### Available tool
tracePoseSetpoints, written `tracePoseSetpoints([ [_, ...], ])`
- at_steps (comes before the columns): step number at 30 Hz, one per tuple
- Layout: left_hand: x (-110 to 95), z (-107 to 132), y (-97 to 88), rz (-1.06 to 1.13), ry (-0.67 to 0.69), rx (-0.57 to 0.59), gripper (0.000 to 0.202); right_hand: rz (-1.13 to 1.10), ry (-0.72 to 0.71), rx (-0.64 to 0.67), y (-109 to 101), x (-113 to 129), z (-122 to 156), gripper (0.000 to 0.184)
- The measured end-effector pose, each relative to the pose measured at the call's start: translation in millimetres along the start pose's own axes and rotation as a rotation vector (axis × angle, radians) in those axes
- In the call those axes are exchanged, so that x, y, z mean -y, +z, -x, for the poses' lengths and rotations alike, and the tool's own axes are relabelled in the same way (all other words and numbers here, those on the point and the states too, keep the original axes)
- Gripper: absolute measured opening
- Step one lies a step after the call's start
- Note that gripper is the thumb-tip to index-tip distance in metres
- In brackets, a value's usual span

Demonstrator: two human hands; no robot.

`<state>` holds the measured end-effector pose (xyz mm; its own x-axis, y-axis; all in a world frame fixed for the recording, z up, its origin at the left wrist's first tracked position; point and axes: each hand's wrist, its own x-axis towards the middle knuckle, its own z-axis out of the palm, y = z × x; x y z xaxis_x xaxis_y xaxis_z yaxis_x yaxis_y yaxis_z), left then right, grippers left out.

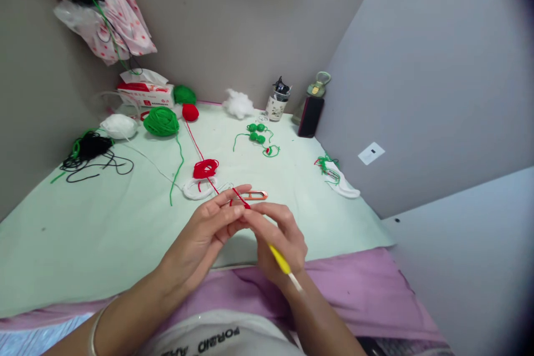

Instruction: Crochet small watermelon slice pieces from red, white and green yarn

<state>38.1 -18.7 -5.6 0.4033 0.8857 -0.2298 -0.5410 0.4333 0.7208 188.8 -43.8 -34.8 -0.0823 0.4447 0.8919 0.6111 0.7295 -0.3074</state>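
Now your left hand pinches the small red piece beside your right hand, which curls round the yellow-handled tool; hold the red strand evenly taut, without tugging.

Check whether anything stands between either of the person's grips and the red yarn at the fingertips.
Nothing visible does. The left grip and right grip come together at the red yarn. The orange tool lies on the table beyond them, not between. What the fingertips themselves cover is hidden.
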Motion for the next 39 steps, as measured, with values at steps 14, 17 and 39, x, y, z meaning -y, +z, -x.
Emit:
tracePoseSetpoints([
  [14, 0.4, 1.7, -0.1, -0.237, 0.172, -0.020, 0.034, -0.552, 0.521, -0.101, 1.5, 4.2, -17.1, 0.016],
  [17, -0.4, 1.7, 1.3, -0.229, 0.165, -0.043, 0.036, -0.541, 0.515, -0.077, 1.9, 5.6, -15.5, 0.021],
  [39, -2.3, -4.5, -3.1, -0.124, 0.112, -0.052, 0.027, -0.786, 0.774, -0.196, -2.2, 0.0, -10.1, 0.016],
])
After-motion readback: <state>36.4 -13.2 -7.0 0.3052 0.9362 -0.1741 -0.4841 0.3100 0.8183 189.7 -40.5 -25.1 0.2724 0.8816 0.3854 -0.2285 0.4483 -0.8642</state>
